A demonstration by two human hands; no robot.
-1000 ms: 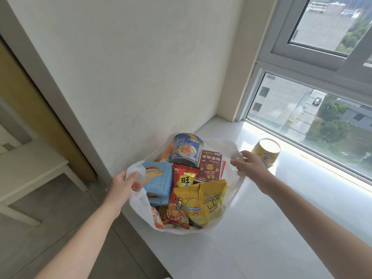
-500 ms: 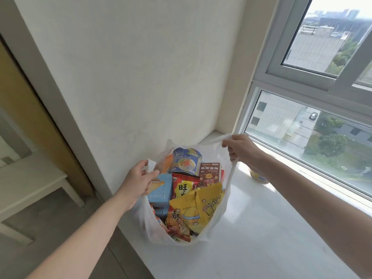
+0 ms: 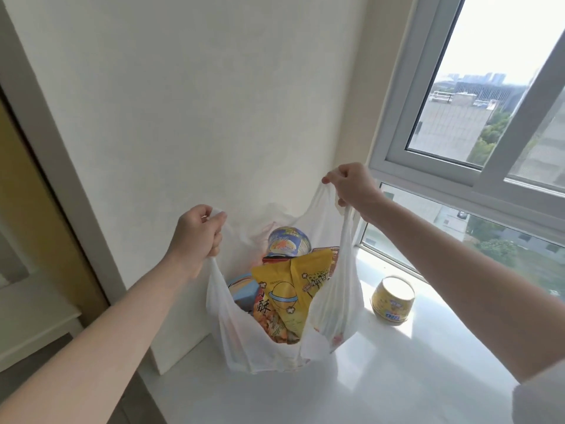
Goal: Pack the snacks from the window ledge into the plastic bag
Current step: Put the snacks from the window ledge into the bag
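Now both hands pinch the plastic bag (image 3: 330,304) handles in curled fingers, left hand (image 3: 198,231) and right hand (image 3: 351,186). The last yellow cup (image 3: 393,299) stands upright on the ledge (image 3: 412,377) at four o'clock from the bag, nearer the right hand.

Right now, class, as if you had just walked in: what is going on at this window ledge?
A person is packing snacks. The left hand and the right hand each grip a handle of a white plastic bag, holding it up and open above the window ledge. Inside are a yellow popcorn packet, a blue box and a blue-lidded tub. One yellow tub stands on the ledge beside the bag, not yet packed.
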